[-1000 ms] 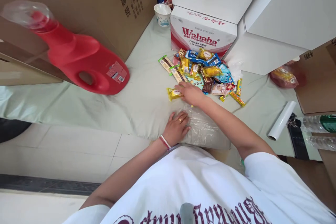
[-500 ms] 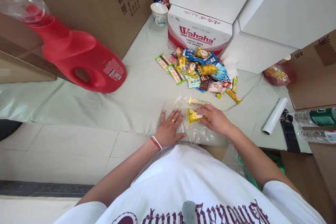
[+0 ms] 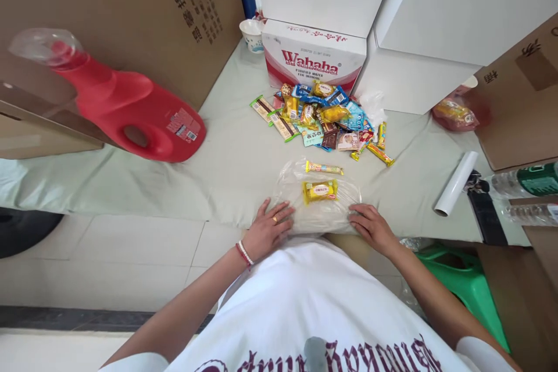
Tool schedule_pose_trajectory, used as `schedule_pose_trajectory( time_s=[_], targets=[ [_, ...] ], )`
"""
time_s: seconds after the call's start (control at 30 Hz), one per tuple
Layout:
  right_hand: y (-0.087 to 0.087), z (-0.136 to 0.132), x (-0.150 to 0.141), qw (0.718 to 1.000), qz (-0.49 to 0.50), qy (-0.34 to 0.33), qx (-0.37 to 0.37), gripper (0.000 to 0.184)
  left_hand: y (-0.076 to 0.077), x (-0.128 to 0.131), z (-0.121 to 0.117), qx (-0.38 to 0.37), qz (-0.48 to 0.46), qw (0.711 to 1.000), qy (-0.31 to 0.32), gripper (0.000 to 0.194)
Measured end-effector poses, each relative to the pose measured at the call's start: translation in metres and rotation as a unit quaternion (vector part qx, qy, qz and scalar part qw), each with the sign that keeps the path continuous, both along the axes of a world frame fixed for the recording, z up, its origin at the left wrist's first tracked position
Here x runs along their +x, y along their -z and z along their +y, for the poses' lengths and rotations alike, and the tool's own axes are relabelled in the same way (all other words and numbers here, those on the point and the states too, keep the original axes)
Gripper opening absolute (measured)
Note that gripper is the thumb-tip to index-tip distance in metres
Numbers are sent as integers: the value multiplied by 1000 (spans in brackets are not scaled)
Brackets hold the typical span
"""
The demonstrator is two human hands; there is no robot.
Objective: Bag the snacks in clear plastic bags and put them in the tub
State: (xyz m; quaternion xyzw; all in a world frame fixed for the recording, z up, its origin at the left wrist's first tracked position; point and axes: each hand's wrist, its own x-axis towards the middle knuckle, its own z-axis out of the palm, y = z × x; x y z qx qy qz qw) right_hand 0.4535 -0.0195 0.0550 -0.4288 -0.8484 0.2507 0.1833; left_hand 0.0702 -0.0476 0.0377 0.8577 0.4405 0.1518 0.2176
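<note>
A clear plastic bag (image 3: pixel 296 209) lies flat at the front edge of the cloth-covered table. On it rest a yellow-wrapped snack cake (image 3: pixel 320 190) and, just beyond, a slim yellow snack stick (image 3: pixel 324 168). My left hand (image 3: pixel 268 229) lies on the bag's left side, fingers stretched out and nothing held. At the bag's right edge my right hand (image 3: pixel 372 228) rests with its fingers extended, away from the cake. Farther back is a heap of wrapped snacks, among them a yellow packet (image 3: pixel 335 113), a chocolate-striped bar (image 3: pixel 283 127) and a blue packet (image 3: pixel 354 116).
A white-and-red Wahaha box (image 3: pixel 311 64) stands behind the heap. A large red jug (image 3: pixel 143 110) is at left, before a cardboard box (image 3: pixel 131 11). At right lie a white roll (image 3: pixel 455 184) and plastic bottles (image 3: pixel 505 185); a green stool (image 3: pixel 466 285) stands below.
My right hand carried the yellow snack cake from the heap's front onto the bag, let it go, and moved right to the bag's edge. My left hand shifted slightly left.
</note>
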Motion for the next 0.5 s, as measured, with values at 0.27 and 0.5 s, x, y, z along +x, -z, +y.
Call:
schedule_pose_trajectory(
  time_s=[0.27, 0.5],
  targets=[
    [-29, 50, -7, 975, 49, 92, -195, 38, -12, 15, 45, -29, -90, 968, -233, 36],
    [-45, 145, -44, 986, -104, 131, 6, 35, -4, 33, 96, 15, 56, 912, -406, 32]
  ],
)
